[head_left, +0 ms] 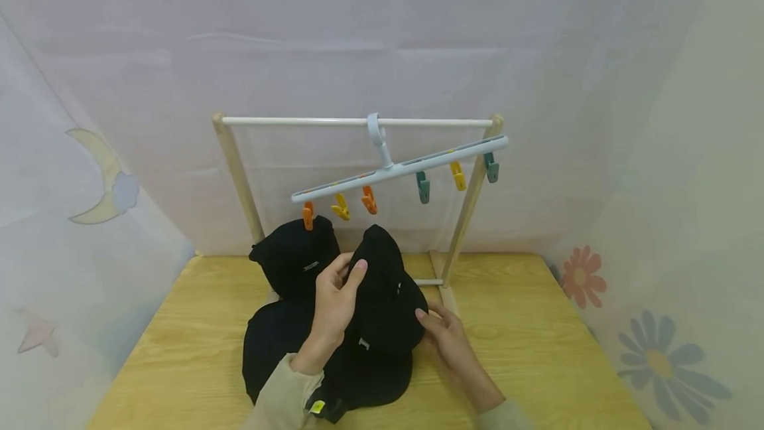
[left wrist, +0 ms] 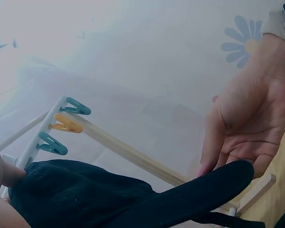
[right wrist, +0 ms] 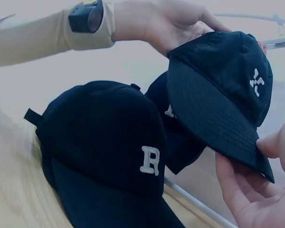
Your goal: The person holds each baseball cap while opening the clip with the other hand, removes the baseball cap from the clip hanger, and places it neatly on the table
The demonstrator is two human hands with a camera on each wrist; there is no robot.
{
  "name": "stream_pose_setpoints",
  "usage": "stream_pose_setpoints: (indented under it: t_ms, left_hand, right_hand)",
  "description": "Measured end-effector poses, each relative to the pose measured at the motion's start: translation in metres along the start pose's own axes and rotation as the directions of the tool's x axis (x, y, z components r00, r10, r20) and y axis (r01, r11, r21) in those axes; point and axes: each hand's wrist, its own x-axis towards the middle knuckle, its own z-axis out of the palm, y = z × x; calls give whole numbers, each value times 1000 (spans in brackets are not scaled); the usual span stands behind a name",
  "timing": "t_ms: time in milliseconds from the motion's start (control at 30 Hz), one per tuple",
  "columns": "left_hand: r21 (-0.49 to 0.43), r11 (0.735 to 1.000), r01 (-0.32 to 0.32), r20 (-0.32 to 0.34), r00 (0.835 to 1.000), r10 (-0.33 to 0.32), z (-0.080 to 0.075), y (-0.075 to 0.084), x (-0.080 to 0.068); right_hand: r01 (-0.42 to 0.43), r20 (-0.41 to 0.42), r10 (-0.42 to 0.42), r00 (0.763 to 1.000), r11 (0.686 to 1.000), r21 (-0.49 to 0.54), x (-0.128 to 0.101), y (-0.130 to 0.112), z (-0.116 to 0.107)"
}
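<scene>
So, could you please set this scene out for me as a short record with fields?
Setting: wooden table with a drying rack
Held item: black cap, white emblem on its front
Left hand: grips the cap's crown
Right hand: fingers under the brim, thumb on its edge
Clip hanger: hooked on the rack's top bar, tilted, left end low
Hung cap: black, on the leftmost orange clip
Table caps: black cap with a white R and another behind it
</scene>
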Motion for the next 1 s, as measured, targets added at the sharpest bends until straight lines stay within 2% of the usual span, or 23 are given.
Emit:
stream_pose_setpoints:
  t_ms: [200,433,733,1000]
  left_hand:
    - [4,999,47,55,997,-47,-9,2,-2]
    - [48,994,94,144,984,-100,-19,9,-3]
    - [106,985,138,227,961,-159,-28,16,-6]
    - [54,985,162,324,930,-171,-36,13,-13]
  right_hand:
    - [14,9,-14,1000,1000,13,-1,-1,-5]
    - [-4,24,5,1000,1000,-22,-1,-8,-12]
    - [-8,31,10,999,997,-72,-3,-13,-19]
    - [0,31,3,1000,995,-100,-4,-12,-24]
